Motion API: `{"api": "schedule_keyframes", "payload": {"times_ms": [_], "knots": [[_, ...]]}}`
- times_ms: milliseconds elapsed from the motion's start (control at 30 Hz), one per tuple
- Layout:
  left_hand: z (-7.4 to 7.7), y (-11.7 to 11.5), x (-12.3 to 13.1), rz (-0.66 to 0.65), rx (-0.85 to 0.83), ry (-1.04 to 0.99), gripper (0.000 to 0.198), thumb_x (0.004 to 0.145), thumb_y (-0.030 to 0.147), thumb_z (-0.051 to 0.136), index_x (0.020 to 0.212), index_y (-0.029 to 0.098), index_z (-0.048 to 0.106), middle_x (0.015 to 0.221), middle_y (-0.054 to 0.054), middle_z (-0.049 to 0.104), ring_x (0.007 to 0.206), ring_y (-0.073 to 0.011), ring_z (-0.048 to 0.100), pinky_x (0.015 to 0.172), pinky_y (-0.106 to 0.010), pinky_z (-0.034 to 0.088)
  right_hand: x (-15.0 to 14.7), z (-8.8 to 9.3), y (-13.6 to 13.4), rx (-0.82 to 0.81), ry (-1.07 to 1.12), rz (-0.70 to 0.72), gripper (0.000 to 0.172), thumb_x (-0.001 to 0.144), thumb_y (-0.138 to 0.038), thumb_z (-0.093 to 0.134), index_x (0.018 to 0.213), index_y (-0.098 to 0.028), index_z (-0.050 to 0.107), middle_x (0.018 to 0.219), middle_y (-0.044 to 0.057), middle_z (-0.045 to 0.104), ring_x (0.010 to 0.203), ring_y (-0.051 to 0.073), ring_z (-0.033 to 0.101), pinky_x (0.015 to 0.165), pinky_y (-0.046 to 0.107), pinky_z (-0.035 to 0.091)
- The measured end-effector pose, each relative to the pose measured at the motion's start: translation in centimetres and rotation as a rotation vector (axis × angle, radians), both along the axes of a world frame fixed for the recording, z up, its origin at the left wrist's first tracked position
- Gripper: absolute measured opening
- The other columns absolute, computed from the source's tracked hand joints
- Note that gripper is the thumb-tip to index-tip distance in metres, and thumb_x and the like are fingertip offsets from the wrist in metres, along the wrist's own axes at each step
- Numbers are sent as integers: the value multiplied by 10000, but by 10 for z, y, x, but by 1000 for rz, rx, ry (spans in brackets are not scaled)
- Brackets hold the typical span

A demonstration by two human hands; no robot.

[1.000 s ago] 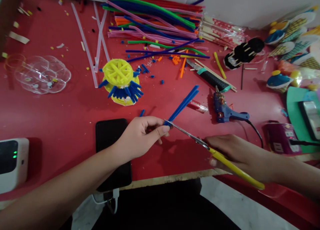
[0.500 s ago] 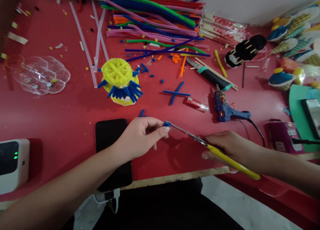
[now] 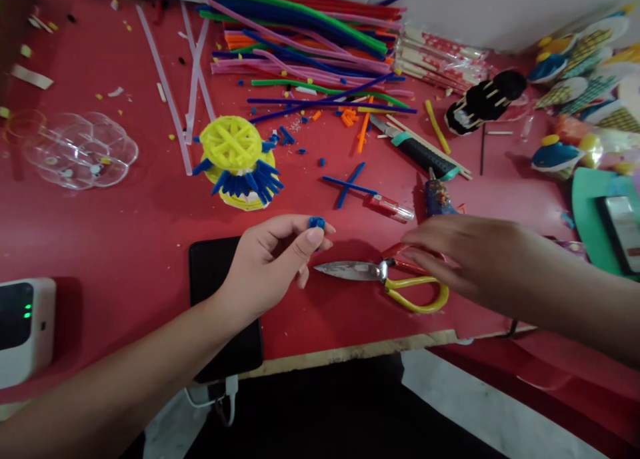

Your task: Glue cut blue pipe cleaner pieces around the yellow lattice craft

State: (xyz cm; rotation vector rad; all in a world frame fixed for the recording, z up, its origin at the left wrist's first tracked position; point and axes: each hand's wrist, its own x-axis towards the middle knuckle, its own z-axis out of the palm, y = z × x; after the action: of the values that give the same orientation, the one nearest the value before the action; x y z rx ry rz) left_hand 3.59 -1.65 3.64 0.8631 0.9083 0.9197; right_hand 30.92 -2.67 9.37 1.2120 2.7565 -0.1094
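Observation:
My left hand (image 3: 273,262) pinches short blue stick pieces (image 3: 317,223) between thumb and fingertips, above the red table (image 3: 125,226). Yellow-handled scissors (image 3: 385,279) lie shut on the table just right of that hand. My right hand (image 3: 470,256) hovers over the scissor handles with fingers loosely spread, holding nothing. Two cut blue sticks (image 3: 349,185) lie crossed farther back. A yellow wheel model with blue spikes (image 3: 239,162) stands to the left of them.
A black phone (image 3: 220,299) lies by the front edge. A blue glue gun (image 3: 436,196), a utility knife (image 3: 417,151), a small red tube (image 3: 393,207), a pile of coloured sticks (image 3: 305,46), a clear tray (image 3: 80,149) and a white device (image 3: 25,326) surround the work spot.
The scissors cut the long blue sticks; the cut lengths fell onto the table. My right hand set the scissors down and let go. My left hand lifted slightly with the short pieces.

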Motion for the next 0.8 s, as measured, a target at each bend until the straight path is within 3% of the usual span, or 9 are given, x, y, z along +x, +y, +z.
{"api": "schedule_keyframes", "payload": {"times_ms": [133, 233, 333, 533, 667, 800], "knots": [[1, 0, 0, -28, 3, 35, 111, 877, 298, 717, 867, 194, 755, 810, 1, 752, 411, -17, 532, 409, -143, 431, -21, -10, 46, 71, 40, -2, 289, 989, -283, 450, 1009, -149, 706, 939, 121, 739, 878, 268, 692, 775, 379, 522], [1, 1, 0, -23, 19, 70, 141, 868, 316, 723, 878, 178, 751, 803, -10, 754, 408, -23, 532, 409, -153, 429, -36, -26, 80, 59, 42, -13, 347, 926, -265, 551, 1215, -98, 643, 1183, 183, 694, 1122, 324, 631, 964, 446, 489], [1, 2, 0, -16, 10, 86, 172, 858, 339, 729, 885, 170, 746, 822, -23, 763, 410, -27, 524, 410, -163, 433, -49, -36, 100, -36, -9, 36, 295, 867, -192, 568, 1127, -110, 678, 1110, 167, 709, 1065, 314, 647, 929, 446, 498], [0, 3, 2, -56, -48, 16, 190, 832, 343, 749, 894, 164, 764, 864, -45, 783, 465, -40, 544, 481, -183, 505, -60, -36, 109, 58, -67, 178, 169, 888, -157, 515, 896, -167, 684, 951, 130, 733, 967, 282, 668, 816, 393, 512], [0, 2, 4, -23, -131, -56, 175, 805, 327, 777, 872, 165, 775, 849, -38, 788, 525, -43, 554, 541, -175, 546, -56, -26, 105, 56, -20, 159, 172, 885, -208, 524, 941, -182, 685, 1001, 112, 732, 966, 281, 689, 775, 382, 531], [0, 3, 4, 7, -207, -81, 197, 777, 343, 811, 850, 164, 776, 1028, -70, 801, 634, -68, 669, 563, -158, 558, -54, -16, 87, 98, 182, 157, 262, 945, -255, 445, 1028, -211, 690, 1007, 59, 747, 947, 238, 711, 809, 372, 552]]}}
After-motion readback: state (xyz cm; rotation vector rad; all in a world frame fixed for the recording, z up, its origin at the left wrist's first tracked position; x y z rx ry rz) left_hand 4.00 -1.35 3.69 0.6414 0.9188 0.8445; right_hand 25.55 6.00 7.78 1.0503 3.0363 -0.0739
